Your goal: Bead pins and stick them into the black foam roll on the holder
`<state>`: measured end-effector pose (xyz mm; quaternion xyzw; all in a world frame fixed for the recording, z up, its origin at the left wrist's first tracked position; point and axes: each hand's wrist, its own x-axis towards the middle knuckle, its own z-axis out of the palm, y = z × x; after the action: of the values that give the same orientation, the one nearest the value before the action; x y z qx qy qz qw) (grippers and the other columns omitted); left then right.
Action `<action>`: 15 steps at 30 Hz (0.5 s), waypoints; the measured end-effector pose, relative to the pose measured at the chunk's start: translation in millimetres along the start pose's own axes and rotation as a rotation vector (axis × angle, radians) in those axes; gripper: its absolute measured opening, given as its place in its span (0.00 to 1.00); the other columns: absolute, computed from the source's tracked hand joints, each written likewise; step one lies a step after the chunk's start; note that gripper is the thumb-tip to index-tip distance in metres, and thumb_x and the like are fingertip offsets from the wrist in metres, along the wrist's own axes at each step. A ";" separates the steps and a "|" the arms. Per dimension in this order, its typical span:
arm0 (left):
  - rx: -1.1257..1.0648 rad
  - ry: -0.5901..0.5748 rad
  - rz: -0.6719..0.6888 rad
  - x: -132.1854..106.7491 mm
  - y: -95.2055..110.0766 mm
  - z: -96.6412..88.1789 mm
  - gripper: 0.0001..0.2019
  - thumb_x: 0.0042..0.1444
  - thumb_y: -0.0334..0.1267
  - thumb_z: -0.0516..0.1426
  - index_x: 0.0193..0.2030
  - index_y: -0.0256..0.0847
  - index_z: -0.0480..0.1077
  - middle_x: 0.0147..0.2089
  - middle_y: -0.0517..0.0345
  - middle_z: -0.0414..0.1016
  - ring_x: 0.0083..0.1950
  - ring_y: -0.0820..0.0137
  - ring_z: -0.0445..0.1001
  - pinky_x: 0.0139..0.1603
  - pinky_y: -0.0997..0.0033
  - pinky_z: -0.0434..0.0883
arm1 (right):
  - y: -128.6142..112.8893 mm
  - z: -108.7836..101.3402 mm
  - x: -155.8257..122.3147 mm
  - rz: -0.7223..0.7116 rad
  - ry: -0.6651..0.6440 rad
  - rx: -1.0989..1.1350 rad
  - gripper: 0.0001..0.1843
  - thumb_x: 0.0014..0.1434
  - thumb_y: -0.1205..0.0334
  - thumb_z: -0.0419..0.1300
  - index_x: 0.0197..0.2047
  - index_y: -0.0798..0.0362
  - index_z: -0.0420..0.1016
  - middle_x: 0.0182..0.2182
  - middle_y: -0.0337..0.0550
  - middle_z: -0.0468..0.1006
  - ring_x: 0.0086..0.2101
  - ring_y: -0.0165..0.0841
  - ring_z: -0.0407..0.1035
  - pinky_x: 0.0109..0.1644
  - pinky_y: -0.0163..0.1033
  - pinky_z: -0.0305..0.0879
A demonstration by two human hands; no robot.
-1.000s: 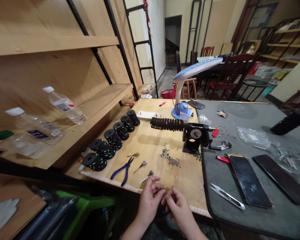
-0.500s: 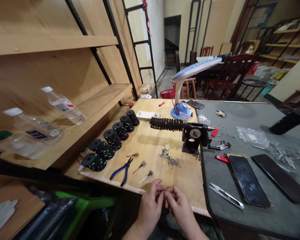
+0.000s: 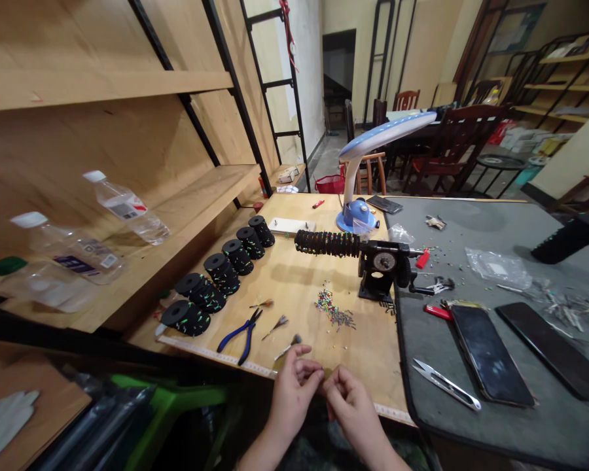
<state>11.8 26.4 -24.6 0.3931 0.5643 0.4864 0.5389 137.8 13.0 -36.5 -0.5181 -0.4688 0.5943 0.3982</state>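
Left hand (image 3: 292,400) and right hand (image 3: 354,408) sit at the near edge of the plywood board (image 3: 368,347), curled inward, neither spread. Their fingertips (image 3: 315,374) pinch toward each other, nearly meeting; whatever lies between them is too small to make out, so a held item cannot be confirmed. Nearest item: a small feather tuft (image 3: 289,347), just beyond the left hand. Two more tufts (image 3: 276,326) (image 3: 262,304) lie further along the board, beside blue-handled pliers (image 3: 239,337). A steel rule (image 3: 216,356) runs along the board edge. Loose multicoloured beads (image 3: 332,309) form a scattered patch ahead of the hands. Black flecked spools (image 3: 220,273) stand in a row at left, by the shelf (image 3: 196,216), which holds plastic bottles (image 3: 126,207). Beyond the beads, a clamped crank device (image 3: 381,269) carries a dark coil (image 3: 326,243), near a blue desk lamp (image 3: 358,219). At right, a grey mat (image 3: 471,229) bears snips (image 3: 446,394) and a phone (image 3: 489,355).
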 end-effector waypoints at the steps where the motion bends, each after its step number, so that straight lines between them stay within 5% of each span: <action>1: -0.001 0.000 -0.001 0.4 0.3 0.0 0.21 0.44 0.34 0.64 0.44 0.39 0.63 0.28 0.59 0.77 0.33 0.67 0.78 0.36 0.71 0.72 | 0.2 0.2 0.4 0.008 -0.003 -0.004 0.16 0.58 0.50 0.55 0.25 0.50 0.59 0.13 0.27 0.60 0.16 0.25 0.55 0.22 0.31 0.50; 15: -0.047 0.002 -0.013 0.0 1.8 1.3 0.21 0.43 0.35 0.66 0.43 0.40 0.64 0.27 0.59 0.77 0.32 0.67 0.77 0.35 0.72 0.71 | -7.8 0.2 4.5 0.068 -0.027 -0.009 0.15 0.55 0.51 0.55 0.24 0.49 0.58 0.11 0.26 0.60 0.13 0.24 0.53 0.19 0.30 0.47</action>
<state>12.9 27.0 -22.8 0.3762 0.5559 0.4964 0.5504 136.8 19.1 -30.0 -0.5275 -0.4589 0.6123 0.3691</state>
